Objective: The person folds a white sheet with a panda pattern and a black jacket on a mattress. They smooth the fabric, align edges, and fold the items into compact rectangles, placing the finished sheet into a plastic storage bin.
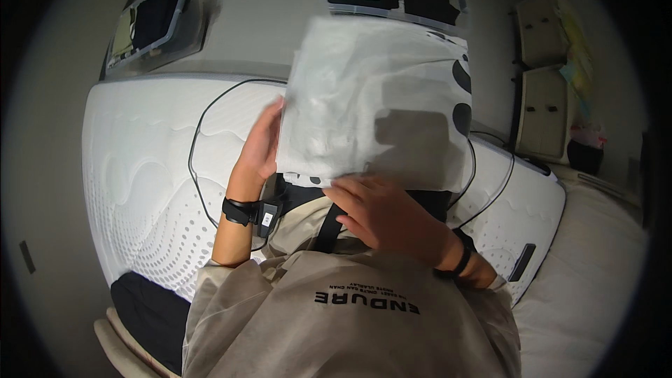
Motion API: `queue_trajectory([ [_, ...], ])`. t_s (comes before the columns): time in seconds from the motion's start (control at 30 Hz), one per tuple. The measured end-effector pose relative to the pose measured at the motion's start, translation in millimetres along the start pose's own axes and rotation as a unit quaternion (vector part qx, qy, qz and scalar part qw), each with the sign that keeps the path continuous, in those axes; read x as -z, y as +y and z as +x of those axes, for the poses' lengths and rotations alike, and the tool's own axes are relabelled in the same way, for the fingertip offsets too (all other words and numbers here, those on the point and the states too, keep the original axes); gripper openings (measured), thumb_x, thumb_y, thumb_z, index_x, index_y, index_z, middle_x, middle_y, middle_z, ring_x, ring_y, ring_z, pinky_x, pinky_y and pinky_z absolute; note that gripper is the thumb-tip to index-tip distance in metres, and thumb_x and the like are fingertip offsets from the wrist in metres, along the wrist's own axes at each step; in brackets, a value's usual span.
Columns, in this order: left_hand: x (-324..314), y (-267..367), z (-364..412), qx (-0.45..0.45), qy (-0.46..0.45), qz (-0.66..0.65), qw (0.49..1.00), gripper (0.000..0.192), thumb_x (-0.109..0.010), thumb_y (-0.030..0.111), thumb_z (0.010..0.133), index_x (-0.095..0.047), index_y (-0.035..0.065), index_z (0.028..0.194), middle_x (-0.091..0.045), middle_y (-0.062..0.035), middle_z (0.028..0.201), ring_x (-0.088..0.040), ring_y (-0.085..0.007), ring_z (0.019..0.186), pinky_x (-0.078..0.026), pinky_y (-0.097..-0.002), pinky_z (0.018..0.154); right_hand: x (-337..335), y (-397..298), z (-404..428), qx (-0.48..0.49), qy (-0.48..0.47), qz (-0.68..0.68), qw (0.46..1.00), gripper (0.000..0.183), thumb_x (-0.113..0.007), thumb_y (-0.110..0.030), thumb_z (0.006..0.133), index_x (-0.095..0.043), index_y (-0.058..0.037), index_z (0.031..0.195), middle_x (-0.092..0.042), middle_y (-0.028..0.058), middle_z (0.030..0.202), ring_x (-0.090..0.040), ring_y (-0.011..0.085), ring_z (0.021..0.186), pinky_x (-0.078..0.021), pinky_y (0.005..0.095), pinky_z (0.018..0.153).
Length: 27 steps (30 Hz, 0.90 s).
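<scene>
A large folded white cloth (341, 100) with black spots along its right and near edges spreads out in front of my body. At its left side is my left hand (265, 139), slightly blurred, gripping the edge with the fingertips hidden by the fabric. My right hand (373, 210) lies at the near edge, back of the hand up, fingers touching the cloth and thumb apart. Whether those fingers pinch the fabric is not visible. A shadow falls on the cloth's right half. Both wrists wear black straps; a small device (268, 219) with a cable sits at the left one.
Beneath the cloth lies a white patterned mattress (142, 152), crossed by a black cable (190, 152). Clear plastic bins of folded clothes stand beyond it, one at far left (191, 37), one at top (362, 9). Beige cabinets (543, 110) are at right, black fabric (149, 315) lower left.
</scene>
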<state>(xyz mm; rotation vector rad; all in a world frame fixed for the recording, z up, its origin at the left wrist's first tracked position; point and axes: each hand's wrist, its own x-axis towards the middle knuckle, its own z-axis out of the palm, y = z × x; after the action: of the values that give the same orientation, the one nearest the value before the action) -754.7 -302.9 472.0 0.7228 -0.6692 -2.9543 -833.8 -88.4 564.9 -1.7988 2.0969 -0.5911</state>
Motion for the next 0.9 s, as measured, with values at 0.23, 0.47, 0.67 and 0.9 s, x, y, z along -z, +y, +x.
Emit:
queue_trajectory([
  [0.23,-8.5,-2.1,-14.2,-0.048,0.149,0.342,0.926,0.049,-0.065,0.012,0.084,-0.045,-0.0047,0.126,-0.060,-0.0136,0.112,-0.060,-0.0172,0.097,-0.047,-0.0278,0.084,42.5,42.3,-39.8,-0.111,0.095,-0.033,0.989,0.057,-0.071,-0.008,0.069,-0.050,-0.0031,0.122,-0.051,0.0179,0.121,-0.050,0.0355,0.110,-0.0400,0.0411,0.093],
  [0.47,-35.0,-4.6,-26.0,-0.108,0.175,0.325,0.923,0.046,-0.063,0.012,0.086,-0.045,-0.0038,0.126,-0.061,-0.0120,0.109,-0.058,-0.0162,0.096,-0.046,-0.0286,0.085,18.4,87.3,-84.4,-0.303,0.119,-0.005,0.946,0.062,-0.065,0.006,0.064,-0.051,-0.0076,0.123,-0.048,0.0176,0.125,-0.047,0.0390,0.114,-0.0461,0.0412,0.089],
  [0.67,-24.4,0.0,-36.0,-0.069,0.178,0.547,0.815,0.043,-0.063,0.013,0.087,-0.045,-0.0027,0.122,-0.060,-0.0126,0.105,-0.056,-0.0142,0.093,-0.046,-0.0283,0.079,66.9,105.5,-105.9,-0.258,0.034,0.172,0.950,0.052,-0.067,0.002,0.068,-0.055,-0.0065,0.119,-0.055,0.0143,0.115,-0.053,0.0325,0.109,-0.0449,0.0360,0.090],
  [0.9,-111.7,40.4,41.3,-0.228,0.061,0.734,0.637,0.017,-0.061,0.010,0.084,-0.060,0.0012,0.098,-0.061,-0.0075,0.087,-0.055,-0.0167,0.074,-0.044,-0.0282,0.063,85.6,254.1,-49.4,-0.200,0.182,0.209,0.940,0.027,-0.058,-0.013,0.087,-0.060,-0.0072,0.114,-0.059,0.0045,0.111,-0.056,0.0157,0.098,-0.0442,0.0263,0.081],
])
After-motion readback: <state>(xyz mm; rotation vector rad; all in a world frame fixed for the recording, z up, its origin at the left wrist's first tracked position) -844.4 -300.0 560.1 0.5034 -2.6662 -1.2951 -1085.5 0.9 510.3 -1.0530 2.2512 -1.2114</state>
